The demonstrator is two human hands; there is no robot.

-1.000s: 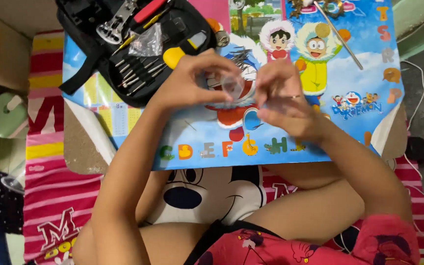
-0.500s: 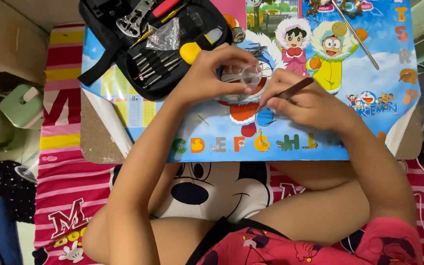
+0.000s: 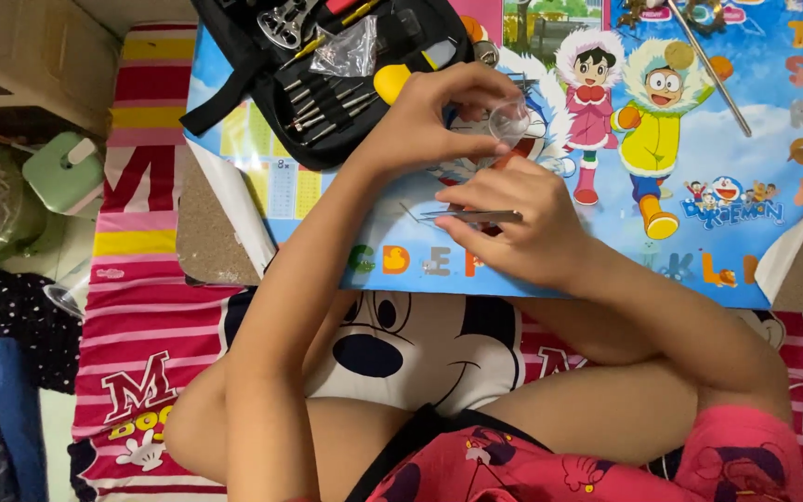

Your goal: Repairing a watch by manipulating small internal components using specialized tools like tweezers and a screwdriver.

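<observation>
While the left hand (image 3: 420, 116) pinches a small clear round lens (image 3: 509, 121) just right of the open black tool case (image 3: 327, 74), the right hand (image 3: 522, 223) grips thin tweezers (image 3: 471, 215) below it; fitting work looks midway, judging by the tools laid out.

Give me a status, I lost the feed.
Left hand pinching small clear disc. Right hand holding metal tweezers. Open tool kit alongside, nothing blocking.

Two bare hands meet close together, forearms converging from the near side.

The left hand (image 3: 420, 121) reaches farther, wrist bent, thumb and fingertips pinched in a small grip. The right hand (image 3: 513, 223) sits nearer, fingers curled shut, knuckles up, its elbow folded out to the right.
</observation>
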